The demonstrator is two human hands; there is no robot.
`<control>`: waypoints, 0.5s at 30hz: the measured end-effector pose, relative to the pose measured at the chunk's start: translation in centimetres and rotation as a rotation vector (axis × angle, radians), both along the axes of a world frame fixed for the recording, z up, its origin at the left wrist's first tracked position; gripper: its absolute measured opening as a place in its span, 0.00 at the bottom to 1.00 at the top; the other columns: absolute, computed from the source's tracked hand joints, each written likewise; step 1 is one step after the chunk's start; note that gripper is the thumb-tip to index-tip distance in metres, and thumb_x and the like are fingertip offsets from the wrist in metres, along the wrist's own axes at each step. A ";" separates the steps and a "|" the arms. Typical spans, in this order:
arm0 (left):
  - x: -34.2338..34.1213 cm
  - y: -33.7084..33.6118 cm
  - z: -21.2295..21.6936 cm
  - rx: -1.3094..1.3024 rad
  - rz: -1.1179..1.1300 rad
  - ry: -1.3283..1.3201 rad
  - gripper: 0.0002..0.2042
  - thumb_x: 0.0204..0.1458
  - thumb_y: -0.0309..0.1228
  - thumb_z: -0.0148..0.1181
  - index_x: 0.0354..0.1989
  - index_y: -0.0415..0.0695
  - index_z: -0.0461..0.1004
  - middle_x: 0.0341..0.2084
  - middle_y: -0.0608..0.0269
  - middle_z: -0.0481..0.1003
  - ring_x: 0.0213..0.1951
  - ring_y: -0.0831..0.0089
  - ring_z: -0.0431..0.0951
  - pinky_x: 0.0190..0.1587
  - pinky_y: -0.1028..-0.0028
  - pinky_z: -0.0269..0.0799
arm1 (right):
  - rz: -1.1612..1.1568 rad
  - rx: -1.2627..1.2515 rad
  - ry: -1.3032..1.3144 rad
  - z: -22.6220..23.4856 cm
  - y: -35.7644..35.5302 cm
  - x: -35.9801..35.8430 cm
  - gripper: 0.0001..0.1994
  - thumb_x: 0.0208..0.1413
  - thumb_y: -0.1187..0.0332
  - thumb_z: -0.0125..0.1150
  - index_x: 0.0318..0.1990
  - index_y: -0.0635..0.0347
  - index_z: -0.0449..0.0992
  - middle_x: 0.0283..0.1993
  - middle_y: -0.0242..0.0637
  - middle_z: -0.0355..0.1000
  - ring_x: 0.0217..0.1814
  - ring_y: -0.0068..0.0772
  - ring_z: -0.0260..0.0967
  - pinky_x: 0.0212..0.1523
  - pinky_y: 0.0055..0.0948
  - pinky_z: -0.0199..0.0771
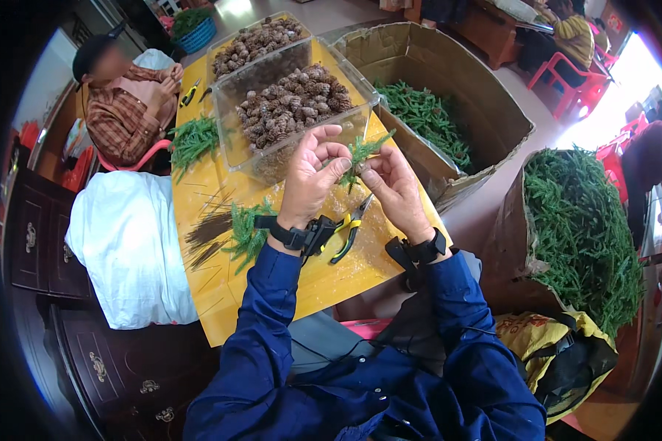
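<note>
One green sprig [361,152] between left hand [312,175] and right hand [400,189]

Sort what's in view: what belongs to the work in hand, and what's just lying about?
Seemingly in the work:
- green sprig, between left hand and right hand
- pine cones
- nearer pliers
- thin dark stems or wires
- boxed greenery

Probably just about:
- white sack
- yellow-black bag
- dark drawers

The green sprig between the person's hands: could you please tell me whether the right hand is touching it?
Touching. The head view shows it: the right hand pinches the green sprig between its thumb and fingers.
</note>
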State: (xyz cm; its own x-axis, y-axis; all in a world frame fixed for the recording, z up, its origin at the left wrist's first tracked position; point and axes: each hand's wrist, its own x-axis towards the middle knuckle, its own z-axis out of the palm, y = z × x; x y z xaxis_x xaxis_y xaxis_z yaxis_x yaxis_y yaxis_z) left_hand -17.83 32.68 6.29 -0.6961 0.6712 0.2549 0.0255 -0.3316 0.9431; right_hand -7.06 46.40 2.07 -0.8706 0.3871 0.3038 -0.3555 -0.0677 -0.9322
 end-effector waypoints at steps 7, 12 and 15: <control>-0.3 -0.7 0.4 -0.047 -0.100 0.016 0.25 0.55 0.20 0.63 0.60 0.39 0.64 0.36 0.68 0.75 0.40 0.84 0.73 0.46 0.82 0.70 | 0.060 0.071 -0.051 1.5 1.0 1.0 0.18 0.65 0.74 0.59 0.61 0.64 0.67 0.47 0.31 0.73 0.49 0.19 0.70 0.55 0.24 0.71; -0.2 -0.8 0.7 -0.077 -0.105 0.068 0.25 0.55 0.20 0.62 0.62 0.38 0.63 0.36 0.68 0.75 0.41 0.83 0.73 0.47 0.81 0.70 | 0.087 0.213 -0.164 1.7 1.3 1.0 0.18 0.64 0.75 0.60 0.60 0.64 0.69 0.48 0.32 0.74 0.51 0.20 0.71 0.55 0.26 0.72; -0.2 -0.7 0.5 -0.133 -0.045 0.134 0.26 0.55 0.20 0.62 0.63 0.38 0.64 0.36 0.69 0.74 0.41 0.83 0.73 0.47 0.81 0.70 | 0.067 0.199 -0.164 1.5 1.2 1.0 0.18 0.63 0.75 0.61 0.59 0.64 0.70 0.49 0.32 0.75 0.51 0.20 0.71 0.55 0.26 0.72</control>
State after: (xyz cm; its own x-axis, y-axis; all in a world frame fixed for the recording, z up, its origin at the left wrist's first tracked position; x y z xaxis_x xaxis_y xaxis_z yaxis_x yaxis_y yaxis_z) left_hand -18.04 32.00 6.80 -0.6302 0.7349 0.2503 0.1414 -0.2084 0.9678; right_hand -6.11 47.58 3.59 -0.9362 0.2734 0.2207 -0.1992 0.1045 -0.9744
